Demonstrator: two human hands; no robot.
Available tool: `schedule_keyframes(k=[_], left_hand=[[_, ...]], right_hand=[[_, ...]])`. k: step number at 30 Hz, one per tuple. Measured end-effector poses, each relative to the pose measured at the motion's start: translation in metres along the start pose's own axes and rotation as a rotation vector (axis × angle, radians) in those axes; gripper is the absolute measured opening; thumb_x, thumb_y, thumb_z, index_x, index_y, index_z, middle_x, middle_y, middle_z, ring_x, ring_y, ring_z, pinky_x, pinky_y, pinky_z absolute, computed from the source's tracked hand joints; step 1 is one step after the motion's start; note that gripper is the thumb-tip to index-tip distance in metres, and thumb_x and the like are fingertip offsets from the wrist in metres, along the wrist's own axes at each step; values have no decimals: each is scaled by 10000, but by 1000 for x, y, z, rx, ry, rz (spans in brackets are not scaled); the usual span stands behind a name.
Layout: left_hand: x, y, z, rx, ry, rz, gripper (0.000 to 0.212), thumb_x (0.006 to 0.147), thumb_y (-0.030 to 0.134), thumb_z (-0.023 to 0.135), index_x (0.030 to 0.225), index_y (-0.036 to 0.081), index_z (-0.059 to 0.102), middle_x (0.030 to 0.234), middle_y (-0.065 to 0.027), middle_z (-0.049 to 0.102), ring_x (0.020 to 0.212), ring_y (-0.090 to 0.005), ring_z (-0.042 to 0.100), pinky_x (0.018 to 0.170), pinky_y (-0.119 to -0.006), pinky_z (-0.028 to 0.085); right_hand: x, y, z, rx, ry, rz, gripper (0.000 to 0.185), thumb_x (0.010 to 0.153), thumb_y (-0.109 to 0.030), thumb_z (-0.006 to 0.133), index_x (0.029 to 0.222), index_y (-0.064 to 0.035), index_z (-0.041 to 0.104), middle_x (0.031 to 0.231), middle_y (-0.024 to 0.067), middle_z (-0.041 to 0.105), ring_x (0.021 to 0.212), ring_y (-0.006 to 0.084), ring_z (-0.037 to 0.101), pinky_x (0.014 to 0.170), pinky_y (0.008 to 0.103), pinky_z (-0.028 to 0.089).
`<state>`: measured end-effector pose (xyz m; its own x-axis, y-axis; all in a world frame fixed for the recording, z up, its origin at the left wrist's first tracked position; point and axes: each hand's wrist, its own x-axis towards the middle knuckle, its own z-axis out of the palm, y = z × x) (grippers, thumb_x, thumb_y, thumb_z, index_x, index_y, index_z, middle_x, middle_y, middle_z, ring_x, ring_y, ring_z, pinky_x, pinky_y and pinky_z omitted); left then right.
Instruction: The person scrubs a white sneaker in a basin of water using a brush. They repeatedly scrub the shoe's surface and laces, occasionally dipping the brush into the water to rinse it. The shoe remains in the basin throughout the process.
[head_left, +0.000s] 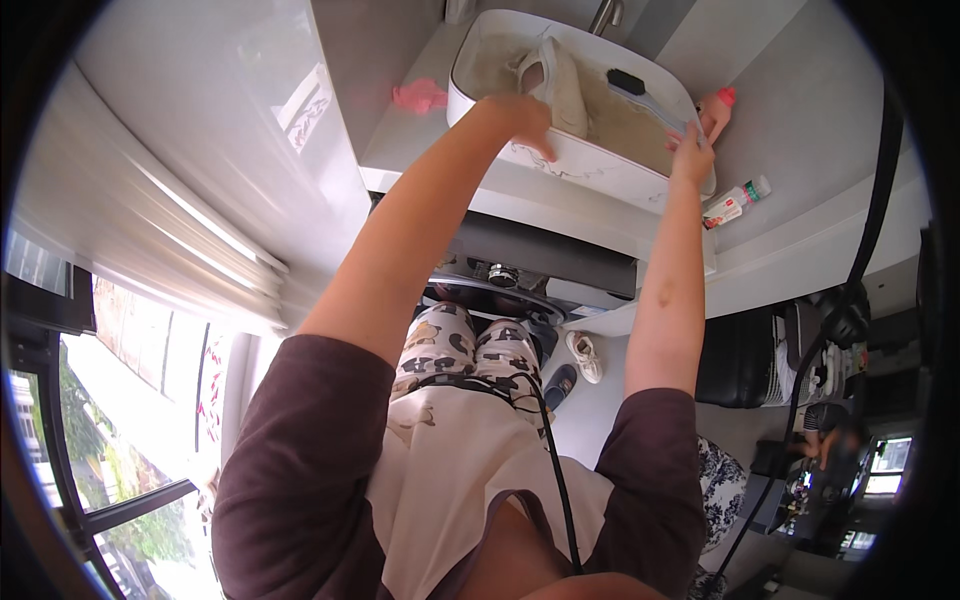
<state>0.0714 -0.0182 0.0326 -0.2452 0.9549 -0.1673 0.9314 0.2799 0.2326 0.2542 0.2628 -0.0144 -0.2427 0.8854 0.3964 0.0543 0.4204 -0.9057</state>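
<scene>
A white basin (622, 169) with grey marbling holds cloudy water. In it a pale wet shoe (566, 94) rests tilted against the near wall. My left hand (529, 124) is blurred over the near rim, in front of the shoe; its fingers hang apart with nothing seen in them, and whether it touches the shoe is unclear. At the right end of the basin, my right hand (691, 156) grips the grey handle of a scrub brush (645, 94). The brush's black bristles face up, over the water.
A metal faucet (606, 16) stands behind the basin. On the counter are a pink cloth (420, 96), a pink bottle (716, 112) and a clear labelled bottle (739, 202). A front-loading washing machine (502, 274) is below. Footwear (585, 356) lies on the floor; a black cable (825, 319) hangs right.
</scene>
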Motion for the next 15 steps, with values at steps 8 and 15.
schedule_keyframes(k=[8, 15], left_hand=[[7, -10, 9, 56, 54, -22, 640, 694, 573, 706, 956, -11, 723, 958, -165, 713, 913, -316, 674, 794, -415, 520], [2, -3, 2, 65, 24, 16, 647, 700, 585, 700, 898, -31, 712, 917, -168, 714, 895, -327, 674, 783, -420, 521]], right_hand=[[-47, -70, 9, 185, -510, 190, 519, 1011, -456, 462, 1269, -8, 510, 1028, 136, 733, 721, 162, 680, 576, 218, 451], [-39, -62, 8, 210, -566, 326, 496, 1001, -457, 467, 1271, -41, 490, 964, 162, 722, 652, 158, 643, 544, 222, 439]])
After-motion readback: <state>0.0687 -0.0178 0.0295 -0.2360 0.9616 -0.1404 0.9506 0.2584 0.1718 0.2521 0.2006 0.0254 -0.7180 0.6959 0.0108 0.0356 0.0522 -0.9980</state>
